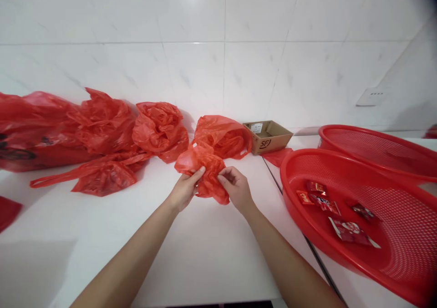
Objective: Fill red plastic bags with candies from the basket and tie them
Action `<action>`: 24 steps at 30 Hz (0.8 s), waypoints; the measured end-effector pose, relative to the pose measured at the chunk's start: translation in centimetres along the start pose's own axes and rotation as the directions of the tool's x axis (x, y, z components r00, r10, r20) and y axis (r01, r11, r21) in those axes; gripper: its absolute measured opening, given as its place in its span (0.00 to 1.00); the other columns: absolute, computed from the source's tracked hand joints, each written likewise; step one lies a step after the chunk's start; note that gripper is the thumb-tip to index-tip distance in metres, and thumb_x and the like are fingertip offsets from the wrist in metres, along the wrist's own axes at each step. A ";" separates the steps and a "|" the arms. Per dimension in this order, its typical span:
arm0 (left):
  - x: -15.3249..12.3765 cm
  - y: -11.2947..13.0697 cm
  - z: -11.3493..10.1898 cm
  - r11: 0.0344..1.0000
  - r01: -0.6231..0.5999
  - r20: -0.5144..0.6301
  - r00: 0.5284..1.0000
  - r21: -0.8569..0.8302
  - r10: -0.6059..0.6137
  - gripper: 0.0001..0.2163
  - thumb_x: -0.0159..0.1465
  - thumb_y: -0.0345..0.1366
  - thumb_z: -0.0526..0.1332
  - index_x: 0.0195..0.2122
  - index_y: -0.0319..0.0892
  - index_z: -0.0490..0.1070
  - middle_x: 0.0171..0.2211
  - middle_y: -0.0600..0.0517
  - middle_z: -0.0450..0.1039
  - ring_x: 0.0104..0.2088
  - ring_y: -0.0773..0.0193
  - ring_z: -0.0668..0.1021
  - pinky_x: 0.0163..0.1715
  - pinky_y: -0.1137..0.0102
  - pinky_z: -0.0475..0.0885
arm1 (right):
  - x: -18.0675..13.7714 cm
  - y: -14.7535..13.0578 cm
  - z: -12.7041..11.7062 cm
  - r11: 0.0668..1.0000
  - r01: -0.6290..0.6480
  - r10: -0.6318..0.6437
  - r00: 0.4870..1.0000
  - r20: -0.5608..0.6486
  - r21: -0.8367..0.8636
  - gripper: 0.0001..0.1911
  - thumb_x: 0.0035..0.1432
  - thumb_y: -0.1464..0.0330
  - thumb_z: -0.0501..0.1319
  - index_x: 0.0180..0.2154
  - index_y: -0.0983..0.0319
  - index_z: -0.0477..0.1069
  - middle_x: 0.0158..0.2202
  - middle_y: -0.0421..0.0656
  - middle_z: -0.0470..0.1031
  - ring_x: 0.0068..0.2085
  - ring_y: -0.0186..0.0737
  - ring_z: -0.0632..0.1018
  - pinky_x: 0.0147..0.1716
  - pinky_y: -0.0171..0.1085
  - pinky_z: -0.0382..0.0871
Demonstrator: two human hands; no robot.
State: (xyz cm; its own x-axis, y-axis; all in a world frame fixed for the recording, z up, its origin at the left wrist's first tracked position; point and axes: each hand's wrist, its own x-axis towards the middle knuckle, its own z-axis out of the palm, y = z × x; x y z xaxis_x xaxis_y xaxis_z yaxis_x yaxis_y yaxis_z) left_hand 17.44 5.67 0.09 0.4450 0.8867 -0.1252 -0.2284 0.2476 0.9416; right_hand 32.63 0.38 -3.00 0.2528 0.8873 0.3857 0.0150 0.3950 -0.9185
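Note:
A crumpled red plastic bag (208, 173) is held between my two hands above the white table. My left hand (187, 187) grips its left side, the thumb lying on top of the film. On the other side, my right hand (236, 186) pinches the bag's right edge between thumb and fingers. Just behind it rests another red plastic bag (221, 132), bunched up and touching or nearly touching the held one. Whether anything is inside the held bag, I cannot tell.
Several more red bags (159, 128) line the tiled wall to the left. A small cardboard box (273, 141) marked SF stands at the back. At right, a red mesh basket (290, 180) contains several snack packets (353, 231), with a second red basket (375, 137) behind it.

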 end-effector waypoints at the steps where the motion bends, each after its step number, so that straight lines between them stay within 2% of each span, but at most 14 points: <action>1: 0.1 -0.1 -0.1 0.999 -0.036 -0.045 0.998 -0.019 0.035 0.15 0.53 0.44 0.71 0.35 0.40 0.74 0.32 0.48 0.78 0.34 0.59 0.80 0.34 0.68 0.75 | 0.4 0.3 -0.3 0.998 -0.029 0.030 0.999 -0.036 0.048 0.10 0.53 0.61 0.64 0.33 0.60 0.68 0.30 0.39 0.72 0.32 0.36 0.73 0.35 0.36 0.70; 4: 1.0 -0.3 -1.4 0.994 -0.085 -0.150 0.986 -0.062 0.075 0.10 0.56 0.40 0.69 0.33 0.41 0.72 0.29 0.51 0.77 0.28 0.65 0.79 0.31 0.72 0.75 | 1.7 0.9 -1.9 0.990 -0.049 0.075 0.977 -0.198 0.133 0.11 0.49 0.61 0.64 0.32 0.60 0.67 0.29 0.38 0.71 0.30 0.34 0.72 0.31 0.35 0.68; 8: 1.8 -0.2 -3.5 0.985 -0.135 -0.257 0.961 -0.105 0.104 0.06 0.59 0.38 0.65 0.33 0.44 0.69 0.27 0.55 0.76 0.25 0.68 0.77 0.29 0.73 0.76 | 2.9 1.5 -4.1 0.989 -0.070 0.114 0.922 -0.370 0.130 0.13 0.45 0.61 0.64 0.32 0.60 0.65 0.28 0.37 0.69 0.28 0.33 0.70 0.28 0.33 0.66; 11: 1.6 -0.2 -4.4 0.984 -0.126 -0.256 0.962 -0.127 0.090 0.06 0.59 0.38 0.63 0.29 0.45 0.67 0.22 0.56 0.72 0.22 0.67 0.76 0.25 0.73 0.74 | 3.4 2.5 -5.3 0.994 -0.080 0.107 0.887 -0.450 0.079 0.14 0.45 0.60 0.62 0.32 0.59 0.63 0.28 0.37 0.68 0.29 0.34 0.71 0.29 0.35 0.69; 14: 1.0 -0.3 -4.6 0.986 -0.095 -0.214 0.975 -0.139 0.064 0.09 0.58 0.38 0.62 0.24 0.45 0.64 0.15 0.58 0.63 0.16 0.69 0.70 0.20 0.74 0.70 | 3.6 2.9 -5.9 0.996 -0.091 0.087 0.857 -0.508 0.017 0.13 0.46 0.60 0.60 0.33 0.59 0.63 0.31 0.39 0.69 0.32 0.35 0.72 0.33 0.38 0.70; 15: 0.8 -0.4 -4.6 0.986 -0.090 -0.204 0.977 -0.138 0.061 0.09 0.58 0.38 0.61 0.22 0.45 0.64 0.14 0.58 0.62 0.16 0.69 0.69 0.19 0.74 0.68 | 3.6 2.7 -5.9 0.996 -0.085 0.065 0.847 -0.528 -0.015 0.12 0.47 0.61 0.60 0.33 0.60 0.63 0.33 0.40 0.70 0.34 0.36 0.72 0.35 0.38 0.69; 17: 0.3 -0.6 -4.2 0.987 -0.095 -0.200 0.978 -0.132 0.067 0.09 0.57 0.37 0.62 0.22 0.44 0.66 0.16 0.58 0.65 0.18 0.69 0.70 0.21 0.74 0.69 | 3.1 1.7 -5.3 0.987 -0.033 -0.060 0.827 -0.559 -0.155 0.09 0.50 0.63 0.59 0.34 0.60 0.65 0.37 0.42 0.70 0.37 0.37 0.72 0.39 0.39 0.68; 19: -0.5 -0.8 -3.4 0.985 -0.132 -0.171 0.979 -0.108 0.112 0.05 0.57 0.37 0.63 0.26 0.44 0.71 0.23 0.55 0.73 0.26 0.65 0.76 0.29 0.73 0.72 | 2.1 0.1 -4.1 0.947 0.062 -0.223 0.832 -0.508 -0.314 0.08 0.55 0.63 0.58 0.36 0.59 0.67 0.38 0.42 0.70 0.38 0.37 0.71 0.40 0.39 0.66; 20: -1.0 -0.9 -2.9 0.984 -0.160 -0.118 0.982 -0.084 0.150 0.04 0.58 0.38 0.64 0.31 0.45 0.74 0.30 0.54 0.77 0.33 0.62 0.79 0.35 0.71 0.73 | 1.5 -0.8 -3.2 0.929 0.108 -0.269 0.855 -0.444 -0.355 0.08 0.57 0.63 0.58 0.38 0.59 0.67 0.38 0.42 0.70 0.37 0.37 0.71 0.40 0.38 0.67; 22: -2.0 -1.3 -1.9 0.979 -0.202 0.080 0.976 -0.015 0.202 0.12 0.60 0.40 0.64 0.46 0.48 0.75 0.45 0.51 0.77 0.48 0.55 0.77 0.48 0.65 0.71 | 0.1 -2.0 -1.3 0.933 0.141 -0.238 0.932 -0.275 -0.332 0.12 0.58 0.62 0.60 0.45 0.57 0.67 0.41 0.43 0.71 0.37 0.38 0.72 0.39 0.38 0.68; 24: -2.8 -1.6 -1.2 0.973 -0.220 0.316 0.930 0.062 0.190 0.19 0.62 0.43 0.64 0.54 0.51 0.71 0.56 0.48 0.71 0.57 0.50 0.71 0.54 0.61 0.67 | -1.1 -2.5 0.3 0.959 0.080 -0.115 0.986 -0.117 -0.271 0.20 0.56 0.61 0.63 0.50 0.55 0.66 0.45 0.43 0.71 0.40 0.40 0.74 0.40 0.40 0.70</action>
State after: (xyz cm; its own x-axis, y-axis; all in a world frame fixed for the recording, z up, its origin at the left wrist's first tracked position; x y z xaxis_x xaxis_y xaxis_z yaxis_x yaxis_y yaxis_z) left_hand 15.50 3.28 -1.48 0.6439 0.7479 0.1612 -0.2663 0.0215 0.9636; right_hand 32.02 -1.46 -1.11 0.3606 0.8020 0.4762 0.2971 0.3852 -0.8737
